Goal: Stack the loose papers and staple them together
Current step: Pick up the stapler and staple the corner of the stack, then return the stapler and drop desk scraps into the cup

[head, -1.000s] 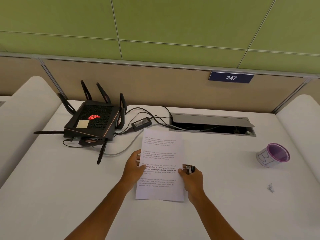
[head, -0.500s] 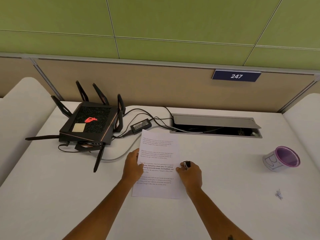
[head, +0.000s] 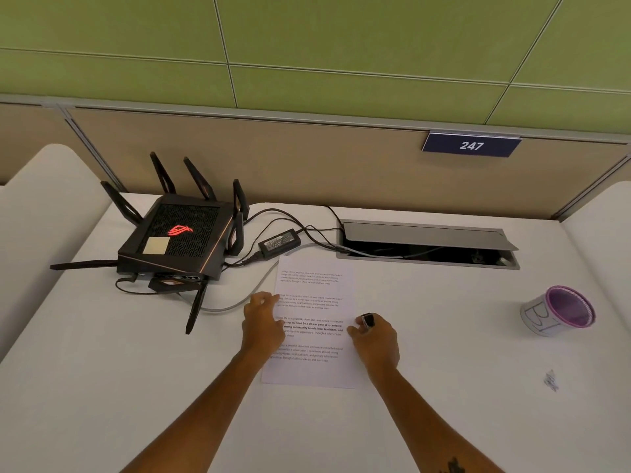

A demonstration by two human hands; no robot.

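A stack of white printed papers (head: 312, 308) lies flat on the white desk (head: 136, 387), its sheets lined up so that only the top page shows. My left hand (head: 263, 319) rests on the stack's left edge with its fingers curled onto the page. My right hand (head: 375, 337) sits at the right edge, its fingertips touching the paper while it grips a small black and silver stapler (head: 367, 320), whose front end sticks out above the knuckles.
A black router (head: 174, 240) with antennas stands at the back left, its power brick (head: 279, 240) and cables running to an open cable hatch (head: 426, 244). At the right a purple-rimmed cup (head: 560, 315) lies on its side. A small scrap (head: 550, 380) lies near the right edge.
Both hands stay on the paper edges. The view has shifted slightly, and the left hand's fingers have slid a little along the left edge.
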